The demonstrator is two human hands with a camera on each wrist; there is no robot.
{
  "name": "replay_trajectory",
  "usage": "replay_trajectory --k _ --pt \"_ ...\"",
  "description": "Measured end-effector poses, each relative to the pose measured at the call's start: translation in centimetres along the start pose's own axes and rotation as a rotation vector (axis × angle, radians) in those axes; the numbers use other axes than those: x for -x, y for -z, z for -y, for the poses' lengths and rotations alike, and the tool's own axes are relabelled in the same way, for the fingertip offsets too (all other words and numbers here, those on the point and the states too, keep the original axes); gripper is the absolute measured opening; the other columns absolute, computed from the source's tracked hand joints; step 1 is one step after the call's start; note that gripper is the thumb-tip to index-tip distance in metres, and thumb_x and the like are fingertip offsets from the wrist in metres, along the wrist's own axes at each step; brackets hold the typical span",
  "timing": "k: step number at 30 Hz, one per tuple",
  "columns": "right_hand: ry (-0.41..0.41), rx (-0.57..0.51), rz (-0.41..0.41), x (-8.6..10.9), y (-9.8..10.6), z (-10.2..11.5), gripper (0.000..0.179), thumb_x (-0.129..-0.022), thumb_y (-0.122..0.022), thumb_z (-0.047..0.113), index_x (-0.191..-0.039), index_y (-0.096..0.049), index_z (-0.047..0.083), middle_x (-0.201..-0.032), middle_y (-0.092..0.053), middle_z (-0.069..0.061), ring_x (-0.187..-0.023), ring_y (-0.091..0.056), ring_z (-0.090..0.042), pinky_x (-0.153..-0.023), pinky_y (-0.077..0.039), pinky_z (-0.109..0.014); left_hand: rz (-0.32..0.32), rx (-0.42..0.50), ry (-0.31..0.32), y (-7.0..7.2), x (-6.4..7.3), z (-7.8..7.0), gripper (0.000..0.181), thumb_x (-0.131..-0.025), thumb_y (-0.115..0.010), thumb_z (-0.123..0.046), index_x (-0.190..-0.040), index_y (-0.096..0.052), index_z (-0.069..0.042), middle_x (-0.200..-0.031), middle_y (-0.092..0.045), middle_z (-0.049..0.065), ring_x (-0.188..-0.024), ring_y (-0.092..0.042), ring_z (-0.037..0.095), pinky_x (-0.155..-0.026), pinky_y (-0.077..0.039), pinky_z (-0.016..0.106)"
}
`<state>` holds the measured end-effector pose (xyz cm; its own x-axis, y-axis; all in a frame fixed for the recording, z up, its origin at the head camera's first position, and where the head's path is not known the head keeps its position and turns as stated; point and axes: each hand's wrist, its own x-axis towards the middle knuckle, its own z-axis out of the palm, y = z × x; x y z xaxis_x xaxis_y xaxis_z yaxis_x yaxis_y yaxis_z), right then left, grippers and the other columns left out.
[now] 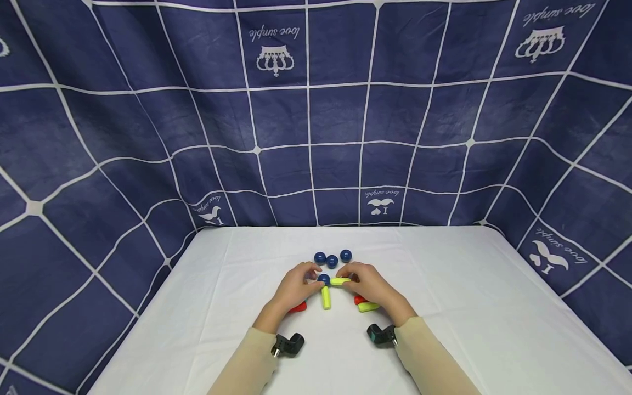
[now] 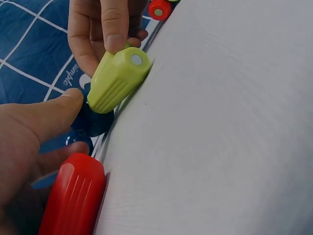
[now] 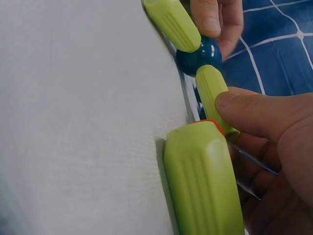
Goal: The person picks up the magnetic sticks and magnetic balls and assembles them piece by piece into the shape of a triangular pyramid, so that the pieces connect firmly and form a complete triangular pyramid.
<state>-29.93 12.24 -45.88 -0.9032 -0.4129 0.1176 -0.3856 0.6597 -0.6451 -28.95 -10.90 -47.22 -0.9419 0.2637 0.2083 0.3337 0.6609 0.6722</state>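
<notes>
The table has a plain white cover. Behind it hangs a dark blue cloth with a grid of white lines and small white crown and bird prints. Three balls at the far side are dark blue, and so is the ball between the hands. The rods beside it are yellow-green with fine ribs. Two red rods lie near the hands. The sleeves are beige.

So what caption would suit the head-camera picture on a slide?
Two hands, left hand and right hand, join a yellow rod to a blue ball on a white table.
</notes>
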Motion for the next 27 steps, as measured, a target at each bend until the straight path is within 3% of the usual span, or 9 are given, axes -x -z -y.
replay_trajectory --k 3,7,20,27 --pt "0.009 0.004 0.003 0.1 0.0 0.1 0.021 -0.091 -0.072 0.012 -0.108 -0.072 0.024 -0.102 -0.068 0.006 -0.082 -0.054 -0.012 -0.076 -0.047 -0.028 0.021 -0.013 -0.043 0.0 -0.1 0.2 0.035 -0.09 -0.074 -0.025 -0.124 -0.069 -0.021 -0.116 -0.069 0.001 -0.087 -0.059 0.012 -0.078 -0.048 0.029" --pt "0.02 0.005 0.001 0.0 -0.1 0.1 0.021 -0.091 -0.071 0.011 -0.107 -0.072 0.024 -0.102 -0.069 0.006 -0.083 -0.054 -0.012 -0.077 -0.047 -0.029 0.049 -0.001 -0.048 0.0 -0.1 0.5 0.031 -0.092 -0.071 -0.024 -0.124 -0.071 -0.025 -0.12 -0.07 -0.002 -0.097 -0.061 0.012 -0.088 -0.049 0.035" --pt "-0.012 -0.028 0.002 0.0 0.0 -0.1 0.017 -0.091 -0.072 0.015 -0.107 -0.072 0.023 -0.099 -0.068 0.006 -0.084 -0.056 -0.012 -0.077 -0.048 -0.028 0.078 0.08 0.013 0.1 0.1 1.3 0.028 -0.093 -0.072 -0.025 -0.121 -0.072 -0.025 -0.104 -0.071 -0.006 -0.082 -0.055 0.01 -0.074 -0.045 0.024" --pt "-0.055 -0.078 -0.097 -0.2 0.9 -1.1 0.016 -0.093 -0.071 0.016 -0.109 -0.072 0.021 -0.103 -0.071 0.003 -0.087 -0.06 -0.013 -0.081 -0.051 -0.029 0.075 0.101 0.02 0.0 0.1 1.4 0.028 -0.093 -0.071 -0.028 -0.121 -0.072 -0.023 -0.102 -0.071 -0.005 -0.08 -0.056 0.011 -0.074 -0.046 0.025"
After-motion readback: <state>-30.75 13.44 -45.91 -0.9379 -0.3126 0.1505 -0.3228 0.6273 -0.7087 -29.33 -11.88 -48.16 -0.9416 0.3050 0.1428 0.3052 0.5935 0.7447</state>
